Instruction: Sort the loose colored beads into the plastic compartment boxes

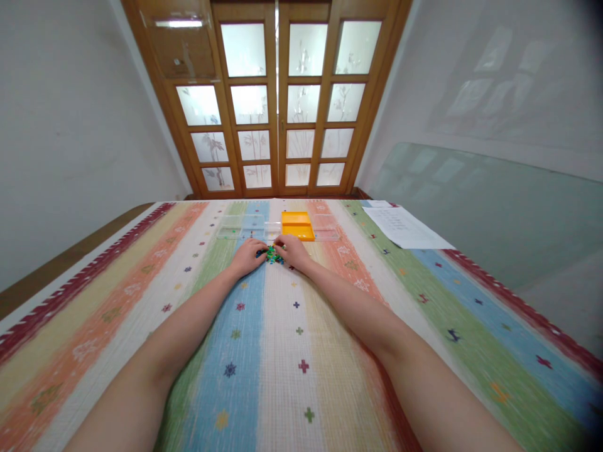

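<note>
A small pile of tiny colourful pieces [272,255], mostly green with some blue and dark ones, lies on the striped tablecloth between my hands. At the left side of the pile is my left hand [248,257], its curved fingers apart and touching the edge pieces. My right hand [294,251] reaches in from the other side, fingers bent together over the pile; anything between their tips is too small to make out. Just beyond stands a yellow two-part tray [298,218]. Clear plastic trays [240,218] sit left of it, a few small pieces inside, and another clear tray [326,220] is at its right.
Printed paper sheets [405,227] lie at the far right of the table. The striped tablecloth [287,376] covers the tabletop. Behind the table are wooden doors with glass panes [282,100], and a pale glass-like panel [490,201] leans by the right wall.
</note>
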Demonstrator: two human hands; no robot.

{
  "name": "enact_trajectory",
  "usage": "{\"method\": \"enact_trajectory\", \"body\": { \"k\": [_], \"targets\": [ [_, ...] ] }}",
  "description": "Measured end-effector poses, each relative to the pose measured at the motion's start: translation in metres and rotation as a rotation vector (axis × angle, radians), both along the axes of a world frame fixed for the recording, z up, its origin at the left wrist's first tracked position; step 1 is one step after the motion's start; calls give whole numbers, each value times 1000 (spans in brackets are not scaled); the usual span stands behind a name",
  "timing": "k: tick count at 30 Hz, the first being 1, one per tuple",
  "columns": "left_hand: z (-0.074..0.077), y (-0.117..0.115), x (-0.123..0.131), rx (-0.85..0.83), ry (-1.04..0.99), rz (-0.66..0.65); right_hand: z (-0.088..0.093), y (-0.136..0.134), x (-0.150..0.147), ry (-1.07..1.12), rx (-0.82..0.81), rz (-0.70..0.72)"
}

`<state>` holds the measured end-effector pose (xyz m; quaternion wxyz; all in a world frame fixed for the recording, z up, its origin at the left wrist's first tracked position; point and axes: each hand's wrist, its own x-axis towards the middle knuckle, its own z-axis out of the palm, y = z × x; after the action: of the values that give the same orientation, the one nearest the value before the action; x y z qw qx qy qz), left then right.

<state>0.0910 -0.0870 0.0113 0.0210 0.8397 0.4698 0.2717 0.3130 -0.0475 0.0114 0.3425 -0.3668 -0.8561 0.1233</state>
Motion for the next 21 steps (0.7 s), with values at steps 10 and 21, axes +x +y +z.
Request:
{"method": "enact_trajectory", "body": {
  "k": [10,21],
  "targets": [
    [4,-4,1,-3,-21,5,-4,4,2,130,-20,-81],
    [1,-1,1,-8,-23,-1,-7,6,3,141,18,-80]
  ]
}}
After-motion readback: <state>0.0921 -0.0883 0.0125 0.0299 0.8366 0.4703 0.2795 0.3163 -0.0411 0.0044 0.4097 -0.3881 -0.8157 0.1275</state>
